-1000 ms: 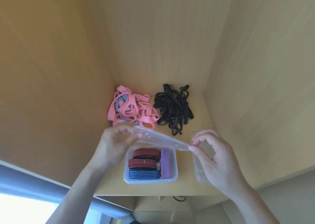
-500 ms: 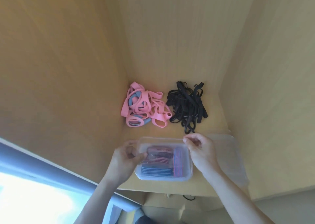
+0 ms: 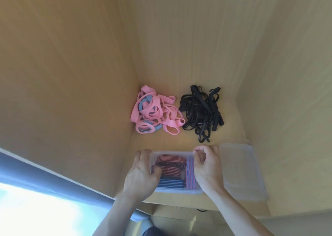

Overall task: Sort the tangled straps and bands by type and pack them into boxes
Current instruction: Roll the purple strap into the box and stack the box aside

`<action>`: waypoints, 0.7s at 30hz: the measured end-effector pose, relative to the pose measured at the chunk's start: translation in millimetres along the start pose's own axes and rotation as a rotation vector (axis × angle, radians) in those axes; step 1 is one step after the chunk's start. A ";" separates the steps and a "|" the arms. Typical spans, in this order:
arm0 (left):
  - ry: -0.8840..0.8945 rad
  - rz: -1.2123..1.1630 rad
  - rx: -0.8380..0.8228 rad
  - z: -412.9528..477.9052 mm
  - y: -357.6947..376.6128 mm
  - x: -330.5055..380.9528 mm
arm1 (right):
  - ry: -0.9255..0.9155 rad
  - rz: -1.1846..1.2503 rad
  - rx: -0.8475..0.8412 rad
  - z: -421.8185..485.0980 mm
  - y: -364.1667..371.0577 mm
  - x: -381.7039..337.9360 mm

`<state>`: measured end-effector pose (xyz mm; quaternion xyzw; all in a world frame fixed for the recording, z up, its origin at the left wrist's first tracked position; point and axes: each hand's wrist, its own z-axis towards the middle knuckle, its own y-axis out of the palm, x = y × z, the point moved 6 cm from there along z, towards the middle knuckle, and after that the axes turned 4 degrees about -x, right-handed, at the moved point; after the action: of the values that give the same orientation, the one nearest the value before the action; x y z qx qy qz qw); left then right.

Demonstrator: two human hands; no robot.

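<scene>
On the shelf (image 3: 181, 142), left hand (image 3: 142, 174) and right hand (image 3: 206, 165) round clear box (image 3: 179, 191)

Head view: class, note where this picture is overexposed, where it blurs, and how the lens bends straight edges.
Head view: the bright patch at lower left is blown out white; the left hand and right hand gripping the clear box look soft; pink bands and black straps are sharper; cabinet walls splay outward, wide-angle distortion.

Bare shelf (image 3: 161, 142) between the lidded box (image 3: 172, 172) and both piles — pink bands (image 3: 154, 113), black straps (image 3: 201, 113); clear box (image 3: 242, 169) crowds the right.
</scene>
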<state>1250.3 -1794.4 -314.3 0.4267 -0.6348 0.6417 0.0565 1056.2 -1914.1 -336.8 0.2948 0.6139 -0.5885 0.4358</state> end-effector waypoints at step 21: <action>0.339 0.333 -0.043 -4.3 27.0 16.8 | 0.137 0.168 -0.194 -8.3 7.2 0.6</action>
<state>1221.0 -1803.7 -323.9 0.2008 -0.6912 0.6911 0.0647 1060.7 -1905.1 -341.3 0.3413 0.6693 -0.4664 0.4670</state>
